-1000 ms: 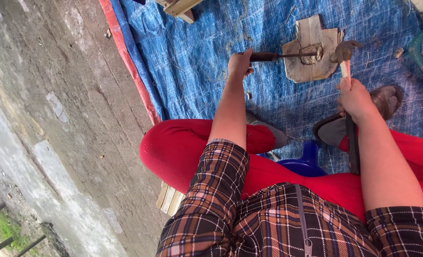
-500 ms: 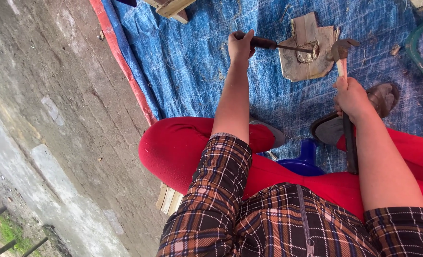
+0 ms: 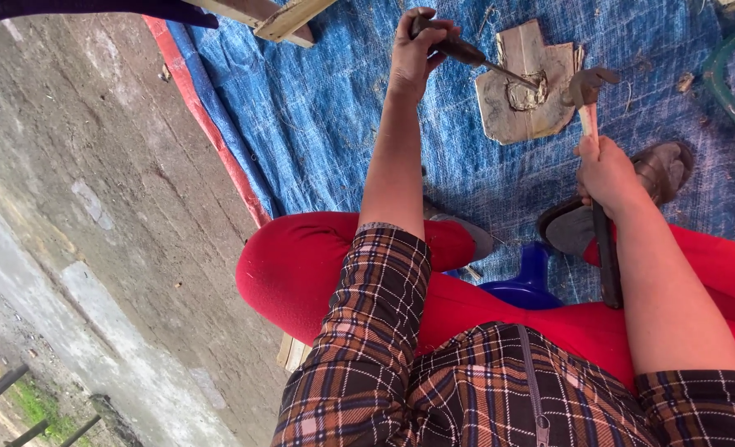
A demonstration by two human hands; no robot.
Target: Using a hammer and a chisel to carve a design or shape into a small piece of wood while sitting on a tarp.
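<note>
My left hand (image 3: 417,45) grips the dark handle of a screwdriver (image 3: 475,60), whose metal shaft slants down to a coiled wire ring (image 3: 526,93). That ring lies on a flat grey wooden block (image 3: 520,87) on the blue tarp (image 3: 326,116). My right hand (image 3: 607,170) is closed round the wooden handle of a hammer (image 3: 586,91). The hammer's rusty head hangs just right of the block, near the ring.
I sit on a low blue stool (image 3: 529,281) in red trousers and a plaid shirt. A brown sandal (image 3: 661,170) is right of my right hand. Bare concrete floor (image 3: 94,207) lies left of the tarp's red edge. Wooden planks (image 3: 280,18) at top, green tubing (image 3: 727,87) at right.
The view has tilted, so both hands sit higher in frame. My left hand has raised the screwdriver handle, steepening the shaft. The hammer head stays close beside the block.
</note>
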